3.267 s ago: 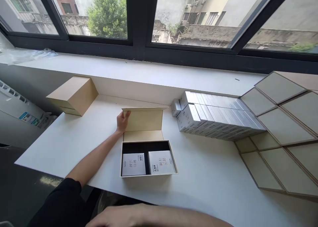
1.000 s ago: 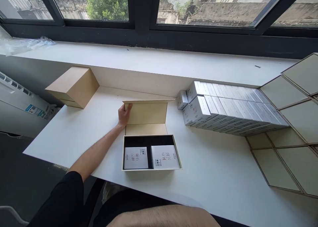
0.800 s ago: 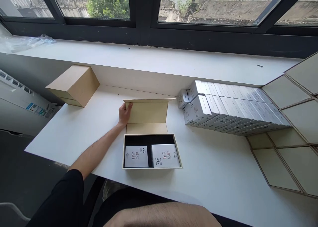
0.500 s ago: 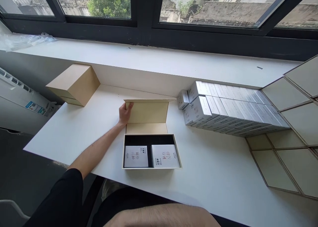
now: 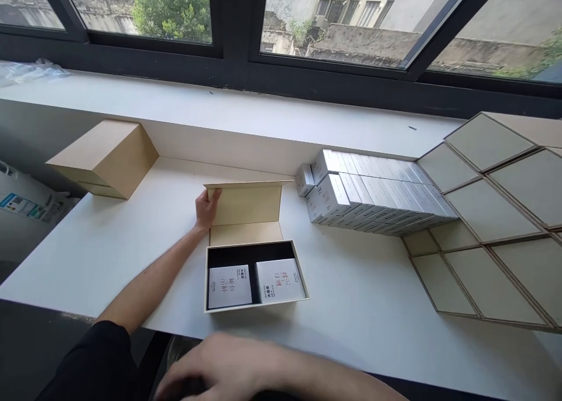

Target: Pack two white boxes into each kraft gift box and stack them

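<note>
My left hand (image 5: 207,208) is closed on the left edge of the raised lid (image 5: 246,205) of a cream gift box. Below the lid is the gift box (image 5: 301,272), its inside black. Two small white cartons with printed lettering lie in it side by side, a left carton (image 5: 229,287) and a right carton (image 5: 281,281). A black strip shows between and behind them. My right hand (image 5: 219,360) is at the bottom of the view, in front of the box and apart from it. It is blurred, its fingers bent and partly out of view.
Rows of white cartons (image 5: 377,190) stand at the back right, with one small carton (image 5: 304,180) at their left end. Stacked cream boxes (image 5: 487,213) rise on the right. Another closed box (image 5: 105,158) sits at the back left. Plastic film (image 5: 30,72) lies on the window sill.
My right arm has swung left and the right hand has come into view at the bottom. The camera view has turned slightly right. My left hand still holds the lid.
</note>
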{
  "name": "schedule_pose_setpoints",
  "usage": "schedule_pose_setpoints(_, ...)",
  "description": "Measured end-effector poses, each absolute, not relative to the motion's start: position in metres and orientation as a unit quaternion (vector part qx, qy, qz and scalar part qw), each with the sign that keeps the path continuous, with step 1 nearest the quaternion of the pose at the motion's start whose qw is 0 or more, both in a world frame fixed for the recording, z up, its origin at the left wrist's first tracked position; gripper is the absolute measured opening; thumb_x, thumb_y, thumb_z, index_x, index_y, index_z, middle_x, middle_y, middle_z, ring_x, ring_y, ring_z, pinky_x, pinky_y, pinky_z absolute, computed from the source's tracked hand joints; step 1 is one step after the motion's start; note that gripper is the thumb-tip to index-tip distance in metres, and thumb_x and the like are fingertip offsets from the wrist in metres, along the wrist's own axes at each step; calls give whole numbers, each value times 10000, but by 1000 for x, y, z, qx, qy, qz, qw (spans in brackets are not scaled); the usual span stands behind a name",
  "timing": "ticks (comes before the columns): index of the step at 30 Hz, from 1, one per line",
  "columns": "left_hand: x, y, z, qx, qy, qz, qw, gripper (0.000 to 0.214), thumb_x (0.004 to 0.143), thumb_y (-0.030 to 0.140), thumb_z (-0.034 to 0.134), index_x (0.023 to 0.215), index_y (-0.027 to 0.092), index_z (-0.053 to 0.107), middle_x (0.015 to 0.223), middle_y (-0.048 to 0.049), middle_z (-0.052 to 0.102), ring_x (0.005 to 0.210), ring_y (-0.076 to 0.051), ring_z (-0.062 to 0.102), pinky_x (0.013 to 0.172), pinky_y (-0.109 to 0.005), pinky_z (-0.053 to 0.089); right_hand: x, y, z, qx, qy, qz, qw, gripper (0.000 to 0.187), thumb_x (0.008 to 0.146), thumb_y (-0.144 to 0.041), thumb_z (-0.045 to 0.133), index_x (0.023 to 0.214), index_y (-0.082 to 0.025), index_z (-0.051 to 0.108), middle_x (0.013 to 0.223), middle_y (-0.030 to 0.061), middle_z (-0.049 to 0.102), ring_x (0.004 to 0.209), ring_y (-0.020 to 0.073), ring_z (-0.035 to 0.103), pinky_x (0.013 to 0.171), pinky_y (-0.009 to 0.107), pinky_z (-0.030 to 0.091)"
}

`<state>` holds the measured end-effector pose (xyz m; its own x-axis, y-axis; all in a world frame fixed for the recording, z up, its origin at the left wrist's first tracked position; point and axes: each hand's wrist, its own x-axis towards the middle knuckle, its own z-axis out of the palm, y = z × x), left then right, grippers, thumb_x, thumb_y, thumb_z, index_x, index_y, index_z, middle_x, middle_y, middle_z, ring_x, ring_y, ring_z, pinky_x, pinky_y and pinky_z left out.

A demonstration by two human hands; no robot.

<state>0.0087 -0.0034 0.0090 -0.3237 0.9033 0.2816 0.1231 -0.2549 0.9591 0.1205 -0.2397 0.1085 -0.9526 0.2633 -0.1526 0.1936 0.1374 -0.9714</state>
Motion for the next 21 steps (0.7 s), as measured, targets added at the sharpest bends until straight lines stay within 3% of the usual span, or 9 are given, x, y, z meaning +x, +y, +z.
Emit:
schedule_pose_setpoints(3, 9, -3, 8, 489, 521, 622, 321, 578, 743, 635, 687, 567, 208, 340, 535, 55, 270, 565, -100, 241, 509, -256, 220, 179, -203, 156, -316, -745, 543, 225, 261, 971, -294, 495, 1051, -191, 720, 897, 16, 735, 734, 110, 674, 723, 211, 530)
schedule_pose_setpoints(4, 9, -4, 8, 488, 520, 621, 324, 579, 739, 639, 687, 566, 209, 339, 536, 55, 267, 565, -100, 236, 509, -258, 215, 197, -183, 167, -404, -720, 481, 293, 309, 998, -320, 439, 1048, -187, 713, 849, 24, 719, 626, 102, 633, 641, 221, 528)
schedule_pose_setpoints(6, 9, -4, 8, 489, 519, 621, 326, 574, 734, 643, 684, 566, 208, 348, 541, 54, 272, 566, -99, 234, 510, -261, 211, 229, -135, 175, -565, -686, 276, 365, 383, 1014, -354, 377, 1181, -189, 680, 924, 66, 713, 635, 130, 614, 617, 264, 535)
schedule_pose_setpoints(8, 9, -4, 8, 490, 520, 621, 323, 569, 735, 645, 679, 567, 205, 361, 542, 54, 280, 567, -98, 236, 513, -260, 214, 253, -83, 167, -705, -650, 101, 266, 429, 1006, -296, 363, 1364, -198, 577, 1124, 107, 692, 826, 178, 661, 766, 324, 558)
schedule_pose_setpoints(10, 9, -4, 7, 491, 523, 620, 316, 571, 736, 653, 671, 568, 203, 362, 540, 56, 280, 567, -95, 237, 515, -257, 217, 268, -39, 149, -759, -612, 59, 215, 497, 963, -194, 396, 1447, -123, 487, 1400, 202, 536, 1055, 260, 643, 902, 399, 525)
schedule_pose_setpoints(12, 9, -3, 7, 497, 524, 618, 311, 572, 743, 669, 652, 574, 202, 369, 538, 58, 283, 567, -95, 243, 517, -252, 226, 276, -9, 131, -793, -582, 42, 172, 570, 927, -130, 408, 1492, -56, 397, 1509, 278, 379, 1110, 327, 628, 923, 457, 506)
schedule_pose_setpoints(16, 9, -2, 7, 508, 520, 614, 309, 565, 766, 686, 612, 585, 199, 390, 540, 55, 303, 570, -96, 259, 519, -246, 246, 276, 11, 112, -822, -560, 7, 103, 604, 934, -124, 408, 1521, -34, 299, 1383, 314, 466, 1081, 353, 645, 902, 462, 502)
schedule_pose_setpoints(21, 9, 0, 6, 506, 514, 620, 309, 559, 772, 663, 623, 582, 202, 370, 547, 54, 292, 571, -97, 259, 517, -248, 247, 278, 10, 111, -822, -567, -31, 45, 406, 977, -221, 407, 1333, -60, 517, 1290, 268, 481, 1035, 311, 659, 869, 392, 498)
